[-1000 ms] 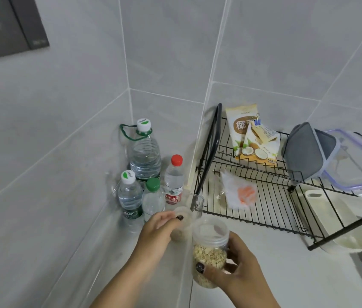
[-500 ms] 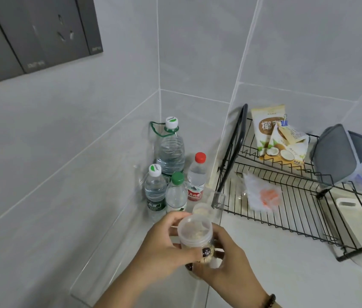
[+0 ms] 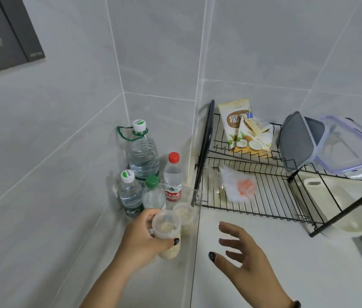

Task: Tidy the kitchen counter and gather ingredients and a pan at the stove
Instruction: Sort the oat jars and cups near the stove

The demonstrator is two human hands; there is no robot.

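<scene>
My left hand [image 3: 141, 237] grips a clear plastic jar of oats [image 3: 166, 230] with a clear lid, holding it just above the white counter [image 3: 286, 263] in the corner. A second, similar jar [image 3: 184, 213] stands right behind it, next to a clear empty container [image 3: 194, 196]. My right hand [image 3: 240, 254] hovers to the right of the jars with fingers spread, holding nothing.
Several water bottles [image 3: 144, 156] stand in the tiled corner behind the jars. A black wire rack [image 3: 264, 196] at the right carries a coconut snack bag [image 3: 242, 127], a plastic bag [image 3: 240, 185], a grey cloth [image 3: 298, 138] and a clear lidded box [image 3: 353, 147]. A cream tray [image 3: 342, 210] lies underneath.
My right hand has let go of the oat jar and drawn back to the right. The left hand now holds the jar alone, next to the second jar.
</scene>
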